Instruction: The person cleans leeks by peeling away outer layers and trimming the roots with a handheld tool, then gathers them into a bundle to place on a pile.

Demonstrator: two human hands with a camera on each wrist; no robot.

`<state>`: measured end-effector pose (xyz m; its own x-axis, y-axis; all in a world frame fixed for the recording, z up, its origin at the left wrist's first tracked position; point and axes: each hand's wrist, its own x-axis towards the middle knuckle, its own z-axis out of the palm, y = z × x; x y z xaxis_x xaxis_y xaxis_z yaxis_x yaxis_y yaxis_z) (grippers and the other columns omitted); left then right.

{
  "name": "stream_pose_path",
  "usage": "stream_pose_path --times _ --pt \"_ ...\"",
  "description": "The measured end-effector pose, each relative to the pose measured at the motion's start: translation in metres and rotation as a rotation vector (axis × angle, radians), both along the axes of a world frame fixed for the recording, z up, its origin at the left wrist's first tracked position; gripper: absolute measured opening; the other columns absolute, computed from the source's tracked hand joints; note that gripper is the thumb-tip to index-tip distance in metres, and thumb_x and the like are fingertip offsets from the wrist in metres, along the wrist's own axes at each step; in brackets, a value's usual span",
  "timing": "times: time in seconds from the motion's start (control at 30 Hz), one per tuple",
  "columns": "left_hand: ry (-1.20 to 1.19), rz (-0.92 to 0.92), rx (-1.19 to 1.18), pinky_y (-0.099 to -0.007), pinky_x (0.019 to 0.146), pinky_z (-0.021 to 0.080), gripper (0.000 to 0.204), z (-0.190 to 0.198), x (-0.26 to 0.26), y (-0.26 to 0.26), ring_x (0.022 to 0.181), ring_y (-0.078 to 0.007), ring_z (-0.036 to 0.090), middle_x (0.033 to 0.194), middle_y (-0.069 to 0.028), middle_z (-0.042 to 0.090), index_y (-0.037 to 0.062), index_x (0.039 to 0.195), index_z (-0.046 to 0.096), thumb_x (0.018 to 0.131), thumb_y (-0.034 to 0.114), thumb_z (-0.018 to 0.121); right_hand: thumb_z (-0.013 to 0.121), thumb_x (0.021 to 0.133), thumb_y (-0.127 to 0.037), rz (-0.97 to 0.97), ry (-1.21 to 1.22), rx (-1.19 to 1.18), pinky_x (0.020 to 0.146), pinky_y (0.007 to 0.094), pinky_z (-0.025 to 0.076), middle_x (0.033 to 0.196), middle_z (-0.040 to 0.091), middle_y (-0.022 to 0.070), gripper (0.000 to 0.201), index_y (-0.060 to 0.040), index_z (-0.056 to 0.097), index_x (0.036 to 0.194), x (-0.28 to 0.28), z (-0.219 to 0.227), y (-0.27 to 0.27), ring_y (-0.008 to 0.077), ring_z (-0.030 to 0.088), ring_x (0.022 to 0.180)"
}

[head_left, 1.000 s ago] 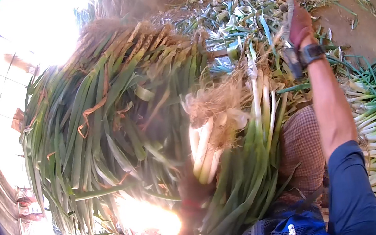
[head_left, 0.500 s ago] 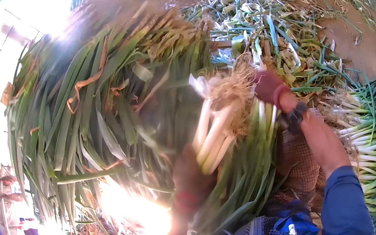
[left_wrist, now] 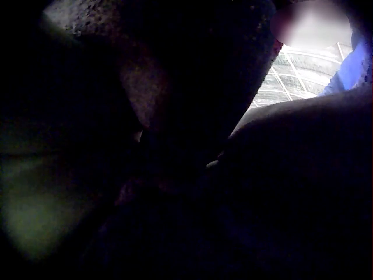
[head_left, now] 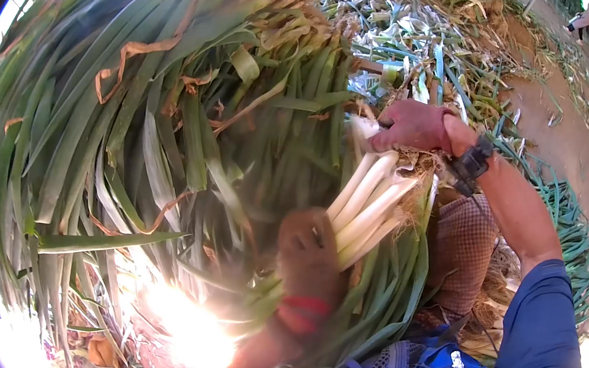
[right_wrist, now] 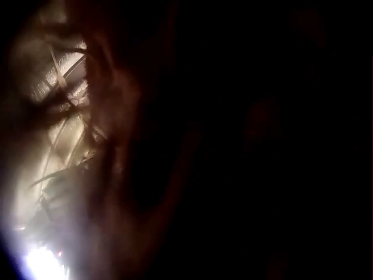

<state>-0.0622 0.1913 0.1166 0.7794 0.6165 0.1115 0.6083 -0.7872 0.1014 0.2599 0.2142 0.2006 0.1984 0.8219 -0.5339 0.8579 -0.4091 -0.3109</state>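
Several long-stalked leeks with white stems (head_left: 370, 207) lie slanted across the middle of the head view. Around their lower stems, where white turns green, the gloved left hand (head_left: 309, 254) is curled. At the root end the gloved right hand (head_left: 415, 126) grips them from above, its fingers bent over the roots and outer layers. Dry roots (head_left: 410, 220) hang beside the stems. Both wrist views are mostly dark; a pale green stem (left_wrist: 41, 216) shows at the left of the left wrist view, and blurred pale shapes at the left of the right one.
A large heap of leeks (head_left: 127, 133) fills the left. Peeled leaf scraps (head_left: 402, 38) cover the ground at the top. More green leaves (head_left: 382, 308) lie against the person's checked trouser leg (head_left: 464, 250). Leeks (head_left: 572, 234) lie at the right; a distant person (head_left: 582, 19) is at the upper right.
The right hand has come down from the upper right onto the root end and now grips there. The held leeks have tilted further to the right. The view has shifted.
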Motion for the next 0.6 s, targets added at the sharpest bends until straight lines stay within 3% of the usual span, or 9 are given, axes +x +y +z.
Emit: stream_pose_path --times 0.1,0.13,0.23,0.27,0.33,0.4,0.47,0.5,0.6 --pt "-0.001 0.022 -0.025 -0.0528 0.078 0.054 0.083 0.004 -0.001 0.003 0.1 -0.0397 0.065 0.113 -0.0209 0.06 0.0016 0.149 0.05 0.085 0.048 0.073 0.064 0.095 -0.028 -0.027 -0.293 0.25 0.083 0.0473 0.059 0.092 0.075 0.0241 0.031 -0.0049 0.078 0.109 0.022 -0.017 0.007 0.0363 0.074 0.088" --pt "-0.036 0.02 -0.052 -0.0524 0.078 0.053 0.082 0.005 -0.001 0.004 0.099 -0.0393 0.064 0.111 -0.0198 0.06 0.002 0.15 0.05 0.085 0.048 0.073 0.063 0.094 -0.027 -0.057 -0.617 0.556 0.081 0.0514 0.058 0.094 0.075 0.0237 0.027 -0.0042 0.077 0.101 0.091 -0.079 0.002 0.0409 0.073 0.087" --pt "-0.009 0.022 0.044 -0.0517 0.078 0.053 0.08 -0.009 -0.006 0.004 0.1 -0.0392 0.064 0.111 -0.0196 0.06 0.002 0.15 0.049 0.086 0.045 0.072 0.059 0.101 -0.028 -0.573 -0.656 0.398 0.08 0.0522 0.056 0.098 0.075 0.024 0.029 -0.0048 0.075 0.108 0.157 -0.02 -0.037 0.0432 0.073 0.092" --pt "-0.013 0.025 0.032 -0.0517 0.078 0.053 0.08 -0.01 -0.006 0.004 0.1 -0.0392 0.064 0.111 -0.0196 0.06 0.002 0.15 0.049 0.086 0.045 0.072 0.064 0.102 -0.03 -0.472 -0.66 0.533 0.08 0.049 0.056 0.1 0.075 0.0235 0.031 -0.0046 0.076 0.114 0.177 -0.024 -0.057 0.0396 0.074 0.092" --pt "0.069 0.048 0.038 -0.0511 0.078 0.053 0.081 -0.007 -0.001 0.003 0.1 -0.0388 0.063 0.111 -0.0195 0.059 0.0019 0.151 0.049 0.086 0.044 0.072 0.069 0.1 -0.034 -0.34 -0.525 0.504 0.081 0.0463 0.056 0.101 0.076 0.0215 0.034 -0.0045 0.076 0.115 0.111 0.016 -0.062 0.0365 0.074 0.092" --pt "0.066 0.034 0.024 -0.0508 0.078 0.053 0.081 -0.007 0.003 0.004 0.1 -0.0386 0.063 0.111 -0.0194 0.059 0.0018 0.15 0.049 0.085 0.044 0.072 0.076 0.095 -0.039 -0.304 -0.11 0.402 0.081 0.0432 0.057 0.1 0.076 0.0185 0.039 -0.0057 0.076 0.115 0.056 0.034 -0.065 0.0346 0.074 0.092" --pt "0.066 0.032 0.014 -0.0506 0.077 0.053 0.081 -0.008 0.004 0.005 0.101 -0.0383 0.063 0.111 -0.0192 0.06 0.0017 0.15 0.049 0.085 0.044 0.073 0.075 0.087 -0.059 -0.037 -0.186 0.438 0.08 0.0441 0.054 0.101 0.073 0.0176 0.059 -0.0031 0.076 0.105 -0.003 0.039 -0.073 0.0335 0.071 0.093" --pt "0.053 0.023 0.028 -0.0507 0.077 0.053 0.082 -0.009 0.002 0.006 0.1 -0.0381 0.063 0.111 -0.0191 0.06 0.0016 0.15 0.048 0.085 0.044 0.073 0.075 0.087 -0.059 -0.036 -0.183 0.435 0.08 0.0441 0.054 0.101 0.073 0.0176 0.059 -0.0031 0.076 0.105 -0.027 0.033 -0.075 0.0335 0.071 0.093" --pt "0.076 0.035 0.022 -0.0508 0.076 0.053 0.084 -0.01 0.002 0.004 0.1 -0.0379 0.064 0.111 -0.0189 0.06 0.0015 0.15 0.048 0.084 0.045 0.074 0.076 0.085 -0.054 0.183 -0.711 0.654 0.078 0.0441 0.053 0.09 0.069 0.0147 0.051 -0.0033 0.075 0.093 -0.057 0.011 -0.075 0.0313 0.068 0.084"
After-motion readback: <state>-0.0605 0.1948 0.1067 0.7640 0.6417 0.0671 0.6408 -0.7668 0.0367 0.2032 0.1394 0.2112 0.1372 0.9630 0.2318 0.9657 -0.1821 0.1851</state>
